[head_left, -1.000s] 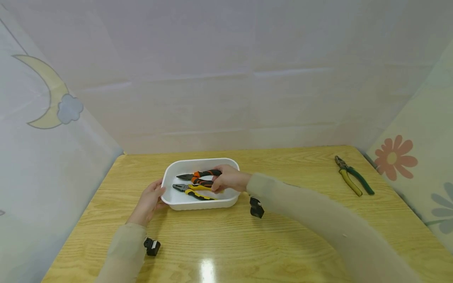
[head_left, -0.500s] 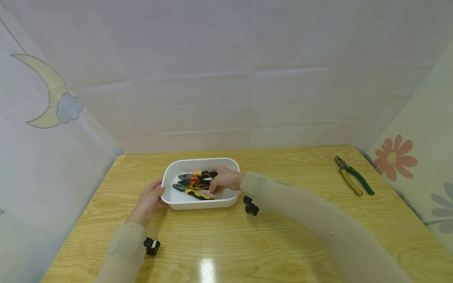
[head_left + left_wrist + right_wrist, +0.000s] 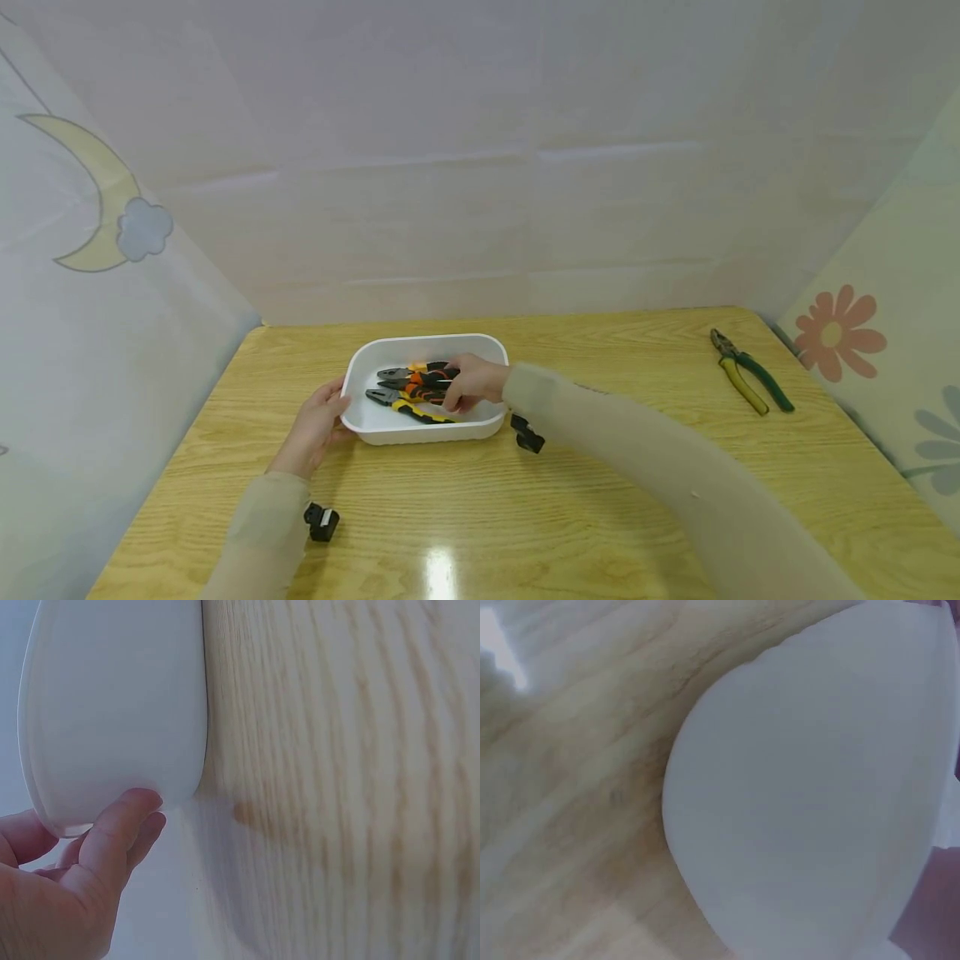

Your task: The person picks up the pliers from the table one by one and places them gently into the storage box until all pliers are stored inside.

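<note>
The orange-and-black pliers [image 3: 426, 378] lie under and just to the left of the right hand's fingers, their handle ends hidden by that hand [image 3: 474, 383]. A rear pair of pliers [image 3: 415, 368] lies on the far side of them, and the yellow-and-black pliers [image 3: 411, 409] on the near side. All three noses point away from the right fingers toward the left hand [image 3: 318, 421], which presumably leaves the handles within easy reach. The nearest two pairs crowd together; contact between them cannot be confirmed.

All three rest in the white tray [image 3: 427, 436], into which the right fingers dip, bent downward. Whether they grip a handle or merely touch one cannot be told (the right wrist view shows mostly the tray's outer wall).

The left fingers are clamped on the tray's end, thumb at the rim and fingertips against the outer wall, judged to be a steadying hold while the right hand works among the tools.

Beyond the tray, well apart from the right fingers on their right, the green-and-yellow pliers [image 3: 729, 352] lie on the desk [image 3: 450, 500], handles spread and untouched by either hand.
</note>
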`<action>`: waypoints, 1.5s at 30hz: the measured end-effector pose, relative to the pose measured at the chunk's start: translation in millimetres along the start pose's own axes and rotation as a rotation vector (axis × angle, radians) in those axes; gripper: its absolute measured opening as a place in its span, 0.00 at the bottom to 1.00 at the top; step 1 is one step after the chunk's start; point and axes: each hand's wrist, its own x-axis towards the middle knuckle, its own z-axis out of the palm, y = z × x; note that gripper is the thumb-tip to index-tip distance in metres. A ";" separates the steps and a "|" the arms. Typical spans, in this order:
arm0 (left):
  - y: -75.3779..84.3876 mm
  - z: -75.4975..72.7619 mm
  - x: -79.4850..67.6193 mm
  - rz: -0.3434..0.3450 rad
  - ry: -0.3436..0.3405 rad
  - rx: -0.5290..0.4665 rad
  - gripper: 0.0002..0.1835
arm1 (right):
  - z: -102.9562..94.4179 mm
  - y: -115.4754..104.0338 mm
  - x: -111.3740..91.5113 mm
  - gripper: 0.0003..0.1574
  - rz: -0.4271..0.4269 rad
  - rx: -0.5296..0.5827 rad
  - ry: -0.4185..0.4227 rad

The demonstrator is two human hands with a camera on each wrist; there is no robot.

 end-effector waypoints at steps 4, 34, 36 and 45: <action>0.6 -0.3 0.2 0.002 0.004 0.006 0.28 | 3.0 -1.4 -2.5 0.48 0.046 -0.171 0.048; 0.6 0.8 -2.1 -0.013 0.016 0.011 0.28 | -17.0 16.5 -24.2 0.36 -0.102 0.105 0.153; 0.6 0.8 -2.1 -0.014 0.016 0.012 0.28 | -18.1 17.9 -26.1 0.35 -0.118 0.128 0.152; 0.0 1.5 -2.7 -0.009 0.023 0.019 0.27 | -19.9 23.2 -38.8 0.32 -0.168 0.211 0.175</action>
